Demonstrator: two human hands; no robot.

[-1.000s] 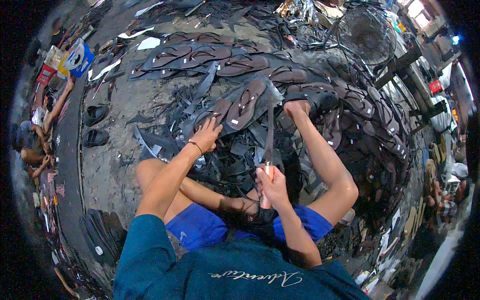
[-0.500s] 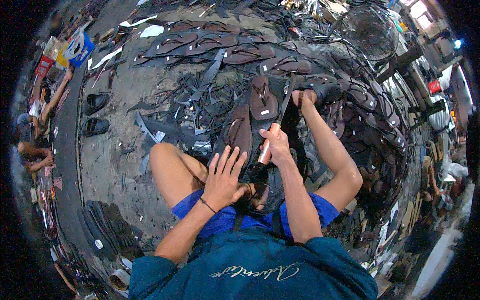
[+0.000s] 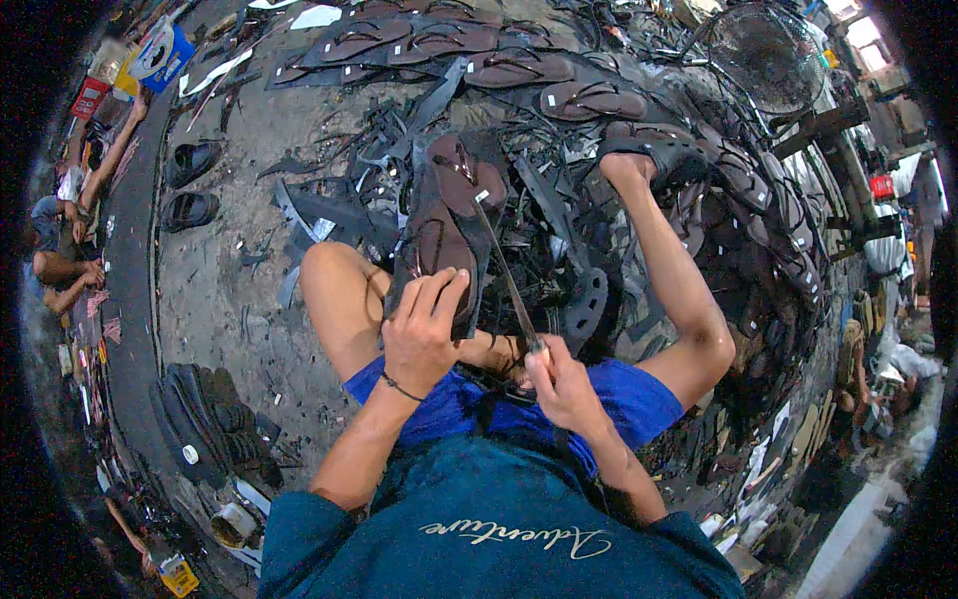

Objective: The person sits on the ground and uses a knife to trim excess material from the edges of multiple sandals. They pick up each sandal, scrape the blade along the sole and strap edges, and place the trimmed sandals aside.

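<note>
A long knife (image 3: 509,275) with an orange handle is in my right hand (image 3: 565,387), its fingers wrapped round the handle. The blade slants up and left, its tip by the heel of the far brown flip-flop (image 3: 464,175). My left hand (image 3: 424,324) bends its fingers over the near end of another brown flip-flop (image 3: 439,245); its thumb is hidden. Both flip-flops lie end to end on black sheet material between my legs. Whether the blade touches the sheet's edge I cannot tell.
Black offcuts (image 3: 389,150) litter the floor ahead. Rows of brown flip-flops (image 3: 519,68) curve along the far side and right. A fan (image 3: 763,60) stands far right, a pair of black sandals (image 3: 190,187) at left. Another person's hand (image 3: 92,272) shows at the left edge.
The knife has come back toward me, its blade now slanting left instead of right. My left hand has curled from flat fingers onto the near flip-flop. Both flip-flops have shifted left.
</note>
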